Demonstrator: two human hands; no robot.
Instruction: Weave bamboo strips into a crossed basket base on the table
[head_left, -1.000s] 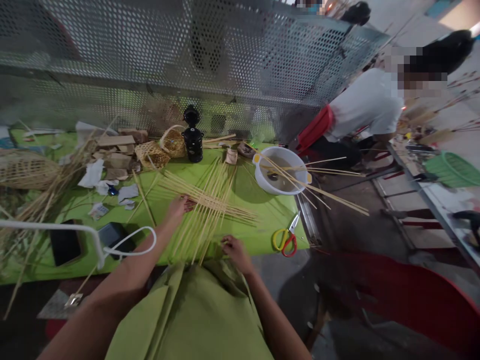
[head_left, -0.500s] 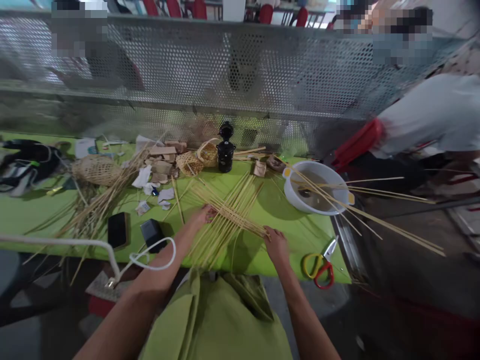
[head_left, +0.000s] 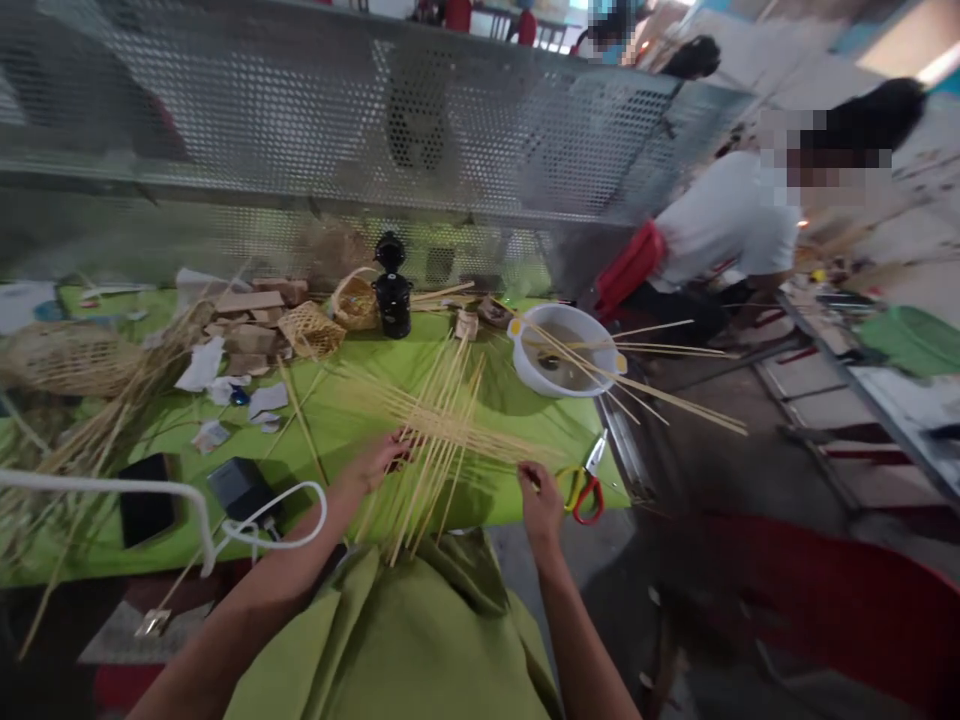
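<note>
A crossed lattice of thin bamboo strips lies on the green-covered table. My left hand rests on the lattice's left side, fingers curled down onto the strips. At the lattice's right end my right hand is closed in a pinch on the tip of one or more strips. Red-and-yellow scissors lie just right of my right hand.
A white bowl of water holds long strips that jut out past the table's right edge. Small woven baskets, a black bottle, paper scraps, a charger with white cable and a phone sit left. A perforated metal screen stands behind. A person in white bends at right.
My right hand shifted along the lattice's right end, toward the scissors, and stays pinched on strips. My left hand stays on the lattice. The camera view swung back right and down.
</note>
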